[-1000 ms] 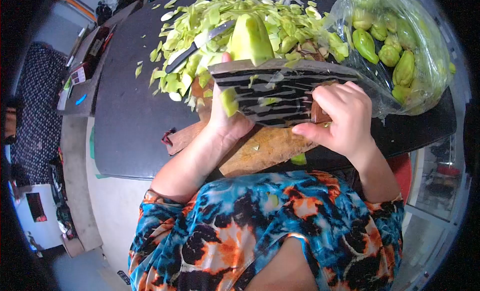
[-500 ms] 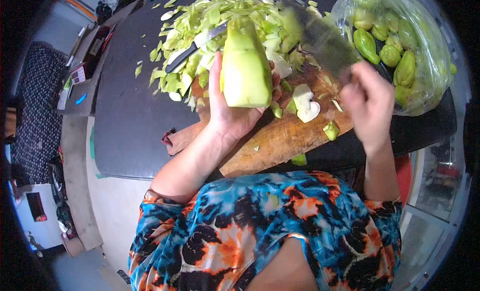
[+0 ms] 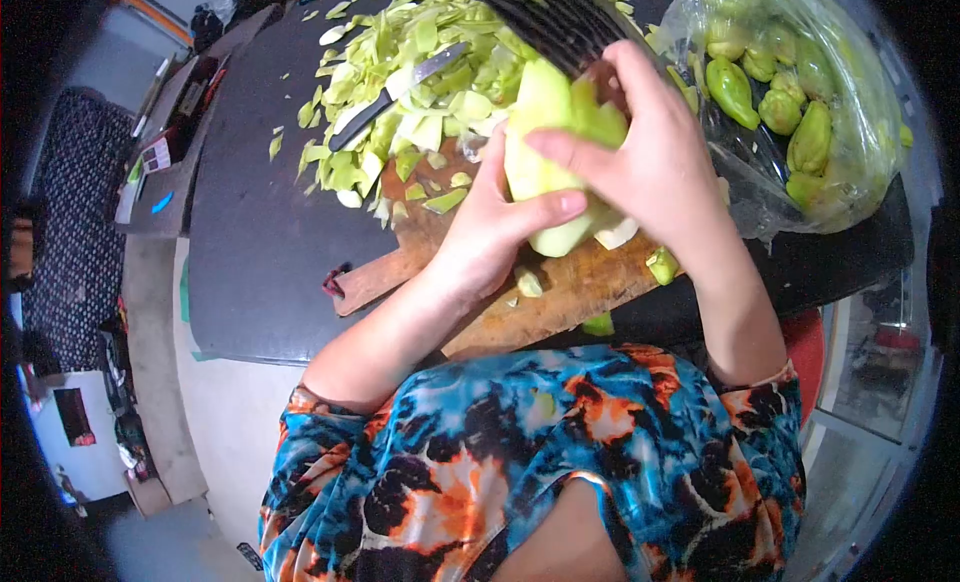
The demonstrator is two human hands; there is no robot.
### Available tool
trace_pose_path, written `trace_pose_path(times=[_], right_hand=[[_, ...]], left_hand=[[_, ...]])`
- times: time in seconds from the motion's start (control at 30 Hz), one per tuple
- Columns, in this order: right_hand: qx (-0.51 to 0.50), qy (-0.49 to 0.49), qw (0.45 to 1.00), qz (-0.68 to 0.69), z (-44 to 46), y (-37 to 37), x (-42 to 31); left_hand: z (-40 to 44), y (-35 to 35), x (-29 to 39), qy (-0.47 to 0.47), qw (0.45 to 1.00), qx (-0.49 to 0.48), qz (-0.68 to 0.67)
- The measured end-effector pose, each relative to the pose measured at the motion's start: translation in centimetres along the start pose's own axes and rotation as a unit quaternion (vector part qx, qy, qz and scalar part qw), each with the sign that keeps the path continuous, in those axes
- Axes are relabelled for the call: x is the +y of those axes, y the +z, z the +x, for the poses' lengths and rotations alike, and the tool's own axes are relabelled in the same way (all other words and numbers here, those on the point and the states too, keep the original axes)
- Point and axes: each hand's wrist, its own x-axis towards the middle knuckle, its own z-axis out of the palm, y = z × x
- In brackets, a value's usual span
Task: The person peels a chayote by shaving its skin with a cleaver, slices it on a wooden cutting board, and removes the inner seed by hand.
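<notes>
My left hand (image 3: 490, 217) is closed around a large peeled pale-green vegetable (image 3: 535, 172), its thumb lying across the near side. My right hand (image 3: 640, 147) grips a broad dark-bladed knife (image 3: 560, 27), which is smeared by motion; its handle is hidden in the fingers. The blade points up and left over the far end of the vegetable. The right thumb reaches across the vegetable's upper side. Beneath both hands lies a wooden cutting board (image 3: 550, 297) with green scraps on it. A small black-handled knife (image 3: 365, 117) rests on the heap of peelings (image 3: 430, 132).
On the right, a clear plastic bag (image 3: 860, 172) holds several whole green vegetables (image 3: 780, 112). The dark table (image 3: 250, 252) carries scattered peelings. A small green piece (image 3: 662, 266) sits near the board's right edge. Part of a red seat (image 3: 805, 357) shows at the lower right.
My right hand has swung the knife left and in to the vegetable. The left hand has moved right and tilted the vegetable, with its thumb now across the near side.
</notes>
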Motion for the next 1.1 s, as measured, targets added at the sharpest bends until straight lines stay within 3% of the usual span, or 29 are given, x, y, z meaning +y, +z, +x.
trace_pose_path(times=[0.07,0.13,0.2,0.23,0.37,0.4,0.43,0.5,0.57,0.73,0.83,0.9,0.93,0.97,1.1], right_hand=[[0.041,-0.005,0.999,0.000,1.1,0.6,1.8],[0.070,0.022,0.994,-0.085,1.7,-0.2,4.1],[0.068,0.048,0.996,0.017,1.7,-1.1,6.0],[0.074,0.080,0.994,-0.004,1.2,-1.8,5.9],[0.047,-0.002,0.999,-0.007,-2.5,-3.1,2.5],[-0.024,0.026,0.999,0.000,-3.4,-3.8,1.4],[-0.058,-0.032,0.998,-0.018,-4.0,-4.1,0.7],[-0.109,-0.143,0.982,-0.060,-4.6,-4.5,-0.2],[-0.162,-0.157,0.972,-0.071,-5.1,-4.5,-1.3],[-0.151,-0.178,0.967,-0.103,-4.8,-4.1,-1.5],[-0.151,-0.169,0.967,-0.118,-4.6,-4.2,-1.7],[-0.146,-0.158,0.969,-0.121,-4.2,-4.4,-1.1],[-0.142,-0.152,0.970,-0.123,-4.0,-4.4,-0.7],[-0.134,-0.135,0.972,-0.136,-3.9,-4.5,-0.4],[-0.039,0.069,0.980,-0.183,-3.3,-5.7,4.5]], left_hand=[[0.1,-0.6,0.1,-0.050,0.999,-0.012,-0.019],[0.0,-1.2,0.2,-0.094,0.995,-0.008,-0.043],[0.2,-1.3,0.3,-0.083,0.994,-0.019,-0.064],[0.3,-1.4,0.3,-0.078,0.994,-0.022,-0.073],[0.1,-1.3,0.3,-0.087,0.994,-0.021,-0.068],[0.1,-1.3,0.3,-0.089,0.994,-0.025,-0.057],[0.0,-1.8,0.1,-0.088,0.994,-0.035,-0.054],[-0.2,-2.9,-0.7,-0.127,0.975,-0.046,-0.179],[-0.7,-4.3,-1.3,-0.172,0.942,-0.071,-0.279],[-0.9,-2.3,-0.6,-0.151,0.978,-0.005,-0.142],[-1.2,-1.0,0.2,-0.176,0.981,0.073,-0.038],[-0.9,-0.8,0.2,-0.172,0.982,0.062,-0.040],[-0.2,-2.3,-0.6,-0.102,0.965,-0.069,-0.230],[-0.3,-2.7,-0.7,-0.094,0.973,-0.084,-0.192],[-0.6,-1.0,0.9,-0.067,0.987,-0.093,-0.112]])
